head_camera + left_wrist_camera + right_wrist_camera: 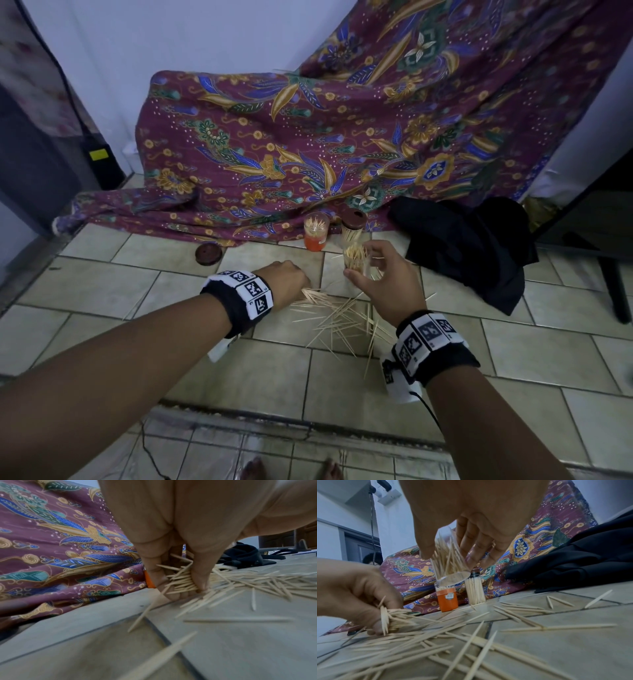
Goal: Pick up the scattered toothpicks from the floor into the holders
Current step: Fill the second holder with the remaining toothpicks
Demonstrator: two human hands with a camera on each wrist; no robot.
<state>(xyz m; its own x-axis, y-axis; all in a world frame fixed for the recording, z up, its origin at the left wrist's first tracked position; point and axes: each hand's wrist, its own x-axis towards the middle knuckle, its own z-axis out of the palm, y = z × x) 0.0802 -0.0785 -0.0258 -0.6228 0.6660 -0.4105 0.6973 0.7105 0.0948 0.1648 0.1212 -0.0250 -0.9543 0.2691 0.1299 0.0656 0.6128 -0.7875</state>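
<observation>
Many loose toothpicks (342, 318) lie scattered on the tiled floor (479, 359). My left hand (287, 279) is down at the pile's left edge, fingers and thumb pinching a bunch of toothpicks (181, 580), also seen in the right wrist view (388, 616). My right hand (380, 274) holds a clear holder (356, 262) partly filled with toothpicks a little above the floor, thumb and fingers round it (450, 563). Behind stand an orange holder (315, 233) with no lid and a clear holder with a brown lid (352, 228), both with toothpicks inside.
A patterned maroon cloth (308, 137) drapes over something behind the holders. A loose brown lid (208, 254) lies on the floor at the left. A black cloth (472, 250) is heaped at the right, beside a dark furniture leg (616, 287). My bare feet (291, 469) are below.
</observation>
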